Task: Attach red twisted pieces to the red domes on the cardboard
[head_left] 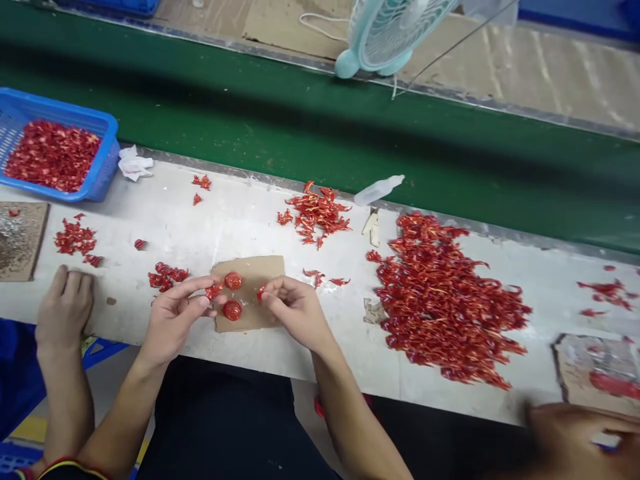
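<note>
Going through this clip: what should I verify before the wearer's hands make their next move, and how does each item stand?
1. Left hand has a red piece at its fingertips: ok.
2. Right hand has a small red bit at its fingertips: ok.
3. Two round red pieces lie on the cardboard sheet: ok.
4. Neighbours' hands off that sheet: ok; one is at the left, another, blurred, at the right.
5. Whether the two held parts match: cannot tell; both are small and partly covered by fingers.
</note>
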`<state>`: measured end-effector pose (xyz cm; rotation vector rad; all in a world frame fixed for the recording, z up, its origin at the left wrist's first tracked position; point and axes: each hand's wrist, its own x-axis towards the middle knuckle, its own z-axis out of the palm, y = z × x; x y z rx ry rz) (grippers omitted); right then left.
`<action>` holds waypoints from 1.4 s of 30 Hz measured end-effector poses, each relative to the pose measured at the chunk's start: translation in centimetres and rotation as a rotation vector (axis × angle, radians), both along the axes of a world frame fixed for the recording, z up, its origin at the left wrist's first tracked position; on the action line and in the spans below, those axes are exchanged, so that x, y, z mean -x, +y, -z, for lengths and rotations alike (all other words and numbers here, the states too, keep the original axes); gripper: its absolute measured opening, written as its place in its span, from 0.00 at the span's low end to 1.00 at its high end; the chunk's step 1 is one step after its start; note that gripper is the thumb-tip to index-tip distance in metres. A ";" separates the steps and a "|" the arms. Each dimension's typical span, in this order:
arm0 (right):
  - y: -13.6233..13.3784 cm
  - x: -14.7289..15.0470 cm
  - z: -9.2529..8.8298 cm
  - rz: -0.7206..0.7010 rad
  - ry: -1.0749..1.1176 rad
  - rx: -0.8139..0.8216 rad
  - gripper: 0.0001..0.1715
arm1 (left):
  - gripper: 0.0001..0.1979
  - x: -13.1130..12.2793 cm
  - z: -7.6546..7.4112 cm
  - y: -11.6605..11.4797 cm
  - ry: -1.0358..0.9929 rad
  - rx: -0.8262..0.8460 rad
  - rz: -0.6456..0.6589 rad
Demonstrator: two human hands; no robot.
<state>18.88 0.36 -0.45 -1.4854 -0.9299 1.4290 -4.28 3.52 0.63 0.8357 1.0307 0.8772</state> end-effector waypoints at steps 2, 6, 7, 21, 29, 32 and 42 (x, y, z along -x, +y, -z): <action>1.2 1.3 0.7 0.000 0.031 0.015 0.13 | 0.12 0.4 0.2 -0.2 0.017 0.001 -0.015; 2.1 2.7 1.5 0.027 -0.001 0.010 0.11 | 0.12 0.9 0.7 -0.5 0.050 0.007 -0.057; 2.1 2.9 1.6 0.034 -0.014 0.008 0.11 | 0.12 1.0 0.8 -0.6 0.057 0.014 -0.062; 1.7 3.0 0.5 0.062 0.365 0.137 0.14 | 0.13 -0.6 1.4 -0.4 -0.011 0.052 -0.052; 0.7 3.8 -0.2 0.087 0.371 0.049 0.12 | 0.15 -1.5 1.9 -1.0 -0.032 0.048 0.002; 0.4 4.1 -0.4 0.080 0.269 -0.009 0.11 | 0.15 -1.7 1.7 -1.1 -0.020 0.040 -0.002; 0.0 5.2 -1.1 0.155 0.152 -0.100 0.12 | 0.13 -2.2 1.1 -0.9 0.031 -0.017 -0.036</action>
